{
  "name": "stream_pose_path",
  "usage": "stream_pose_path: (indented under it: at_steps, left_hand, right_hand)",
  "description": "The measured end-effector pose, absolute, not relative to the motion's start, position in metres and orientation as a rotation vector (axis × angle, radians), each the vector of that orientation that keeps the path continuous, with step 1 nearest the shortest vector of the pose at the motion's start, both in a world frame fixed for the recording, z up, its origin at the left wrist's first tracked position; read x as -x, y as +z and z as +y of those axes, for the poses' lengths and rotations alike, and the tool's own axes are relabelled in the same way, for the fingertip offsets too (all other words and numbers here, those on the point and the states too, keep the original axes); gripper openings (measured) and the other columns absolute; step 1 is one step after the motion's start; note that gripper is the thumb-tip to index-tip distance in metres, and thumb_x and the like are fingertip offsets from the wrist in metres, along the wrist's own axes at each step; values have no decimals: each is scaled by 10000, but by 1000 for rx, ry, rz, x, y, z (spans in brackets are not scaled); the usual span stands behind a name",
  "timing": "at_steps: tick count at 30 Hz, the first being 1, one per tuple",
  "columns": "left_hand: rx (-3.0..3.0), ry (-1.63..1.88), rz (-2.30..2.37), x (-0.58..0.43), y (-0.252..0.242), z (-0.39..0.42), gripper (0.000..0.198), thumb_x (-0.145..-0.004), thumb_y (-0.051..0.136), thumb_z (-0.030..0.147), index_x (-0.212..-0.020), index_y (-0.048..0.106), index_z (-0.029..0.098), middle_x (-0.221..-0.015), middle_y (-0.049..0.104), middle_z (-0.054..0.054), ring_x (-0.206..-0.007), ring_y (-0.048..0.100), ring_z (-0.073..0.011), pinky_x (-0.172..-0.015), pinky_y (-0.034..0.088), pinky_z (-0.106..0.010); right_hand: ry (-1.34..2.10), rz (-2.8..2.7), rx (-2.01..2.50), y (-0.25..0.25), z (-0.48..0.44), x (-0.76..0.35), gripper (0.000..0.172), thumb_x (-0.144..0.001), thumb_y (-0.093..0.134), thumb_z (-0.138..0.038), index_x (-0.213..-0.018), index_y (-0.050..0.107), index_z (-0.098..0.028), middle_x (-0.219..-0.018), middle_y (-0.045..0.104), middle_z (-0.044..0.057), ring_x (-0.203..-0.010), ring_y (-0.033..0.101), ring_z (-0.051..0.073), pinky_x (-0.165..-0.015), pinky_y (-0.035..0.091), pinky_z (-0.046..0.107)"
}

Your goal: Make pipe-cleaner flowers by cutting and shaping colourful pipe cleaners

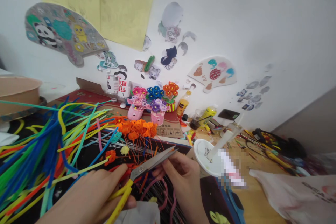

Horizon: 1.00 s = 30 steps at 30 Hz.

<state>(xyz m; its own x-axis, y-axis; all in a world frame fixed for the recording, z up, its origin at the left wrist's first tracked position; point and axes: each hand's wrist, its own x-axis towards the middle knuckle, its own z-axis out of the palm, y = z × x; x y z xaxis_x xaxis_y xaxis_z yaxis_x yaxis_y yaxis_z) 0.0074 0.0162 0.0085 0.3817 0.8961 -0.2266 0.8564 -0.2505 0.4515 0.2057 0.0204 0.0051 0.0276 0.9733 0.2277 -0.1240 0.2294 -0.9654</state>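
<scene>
My left hand (101, 189) is closed around the scissors (151, 162), whose yellow handles point down toward me and whose metal blades reach up to the right. Red fuzzy stems show beside its thumb. My right hand (183, 173) is closed at the blade tips, thumb against the metal; whatever its fingers pinch is hidden. Pink pipe cleaners (165, 196) curl beneath it. Just beyond the blades lies a cluster of orange fuzzy flowers (138, 129) on thin stems. A loose orange flower (110, 156) and a pale yellow one (125, 150) lie nearer my left hand.
Long coloured pipe cleaners (39, 161) heap up at the left. Behind stand small pots of fuzzy flowers (158, 115) and drink bottles (183, 103). A round white lid (206, 155) and a glue gun (227, 136) are at the right, with a plastic bag (294, 196) nearer.
</scene>
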Motion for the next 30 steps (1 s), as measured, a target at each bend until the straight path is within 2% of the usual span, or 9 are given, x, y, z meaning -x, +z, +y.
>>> stream_pose_path:
  at_steps: [3,8,15,20,30]
  left_hand:
    - [-2158,177,1483,-4,0,16,246,-800,456,415,-866,625,250,-706,754,-30,-604,677,-229,-555,387,-283]
    - [-2147,104,1527,-5,-1,17,304,-799,423,385,-923,656,233,-708,751,-47,-636,701,-251,-562,408,-290]
    - [-2108,152,1492,-1,1,16,251,-802,463,441,-841,628,257,-689,762,-18,-626,693,-242,-577,407,-296]
    - [-2097,116,1545,0,2,16,269,-779,479,478,-761,625,252,-747,763,-50,-657,701,-259,-593,428,-318]
    - [-2094,83,1531,-1,-3,16,373,-795,418,535,-784,651,244,-800,771,-83,-669,696,-287,-615,439,-361]
  right_hand:
    - [1089,-1197,950,5,21,-205,230,-806,738,-351,-677,739,-160,-523,713,34,-418,658,131,-477,568,188]
    - [1101,-1189,925,5,22,-205,204,-809,743,-323,-676,744,-168,-525,718,24,-421,659,108,-484,558,146]
    - [1137,-1189,914,1,21,-207,181,-812,743,-317,-706,757,-171,-543,724,23,-440,669,102,-509,567,140]
    - [1120,-1201,920,0,22,-207,190,-815,740,-323,-708,755,-167,-551,725,29,-441,667,109,-501,570,153]
    - [1112,-1204,932,0,22,-207,206,-808,742,-327,-677,744,-169,-541,718,25,-437,662,114,-489,565,162]
